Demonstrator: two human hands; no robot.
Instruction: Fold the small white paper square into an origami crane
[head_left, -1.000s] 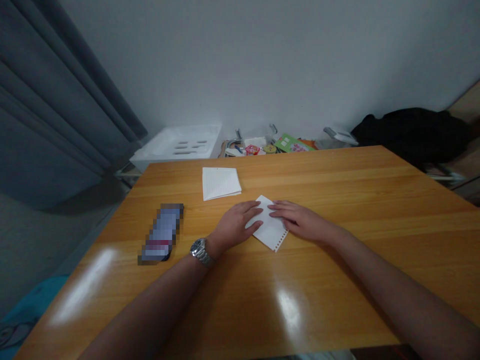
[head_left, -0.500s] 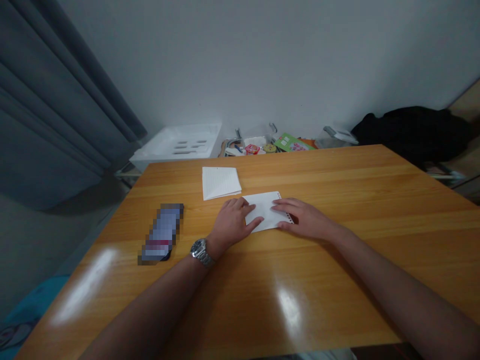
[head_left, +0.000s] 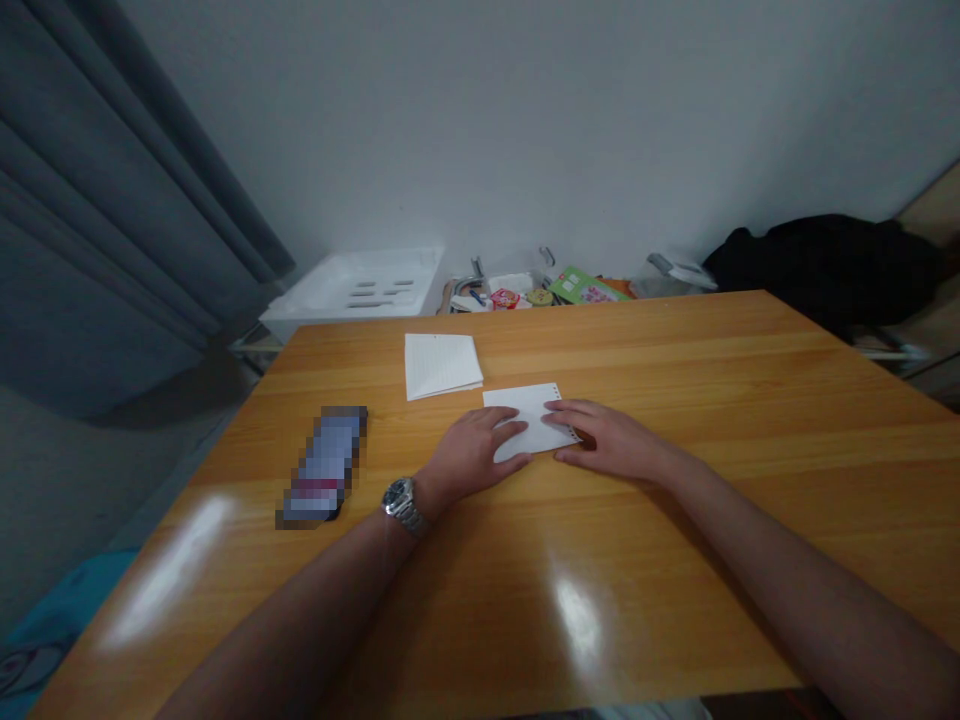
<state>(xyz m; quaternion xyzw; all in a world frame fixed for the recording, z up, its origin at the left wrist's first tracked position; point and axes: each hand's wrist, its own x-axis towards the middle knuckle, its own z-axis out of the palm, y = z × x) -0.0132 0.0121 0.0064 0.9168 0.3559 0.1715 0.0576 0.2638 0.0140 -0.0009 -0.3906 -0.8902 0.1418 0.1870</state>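
Note:
A white sheet of paper (head_left: 525,400) with a row of punched holes along its right edge lies on the wooden table (head_left: 675,380). My left hand (head_left: 478,448) rests on the sheet's left part, fingers stretched out and apart, a metal watch (head_left: 403,504) on its wrist. On the right part, my right hand (head_left: 600,437) touches the sheet with its fingertips; its fingers are spread and its thumb is at the near edge. Whether the sheet is folded I cannot tell. Beyond my left hand lies a lined, folded-looking stack of paper (head_left: 442,366).
A blurred-out phone (head_left: 324,468) lies on the table's left side. Behind the table stand a white foam box (head_left: 367,285), small clutter with a green booklet (head_left: 587,286), and a dark cloth heap (head_left: 829,262). A grey curtain (head_left: 112,190) hangs at the left.
My left hand has shifted slightly toward me and to the right on the sheet, its fingers now lying lower. The right hand has hardly moved.

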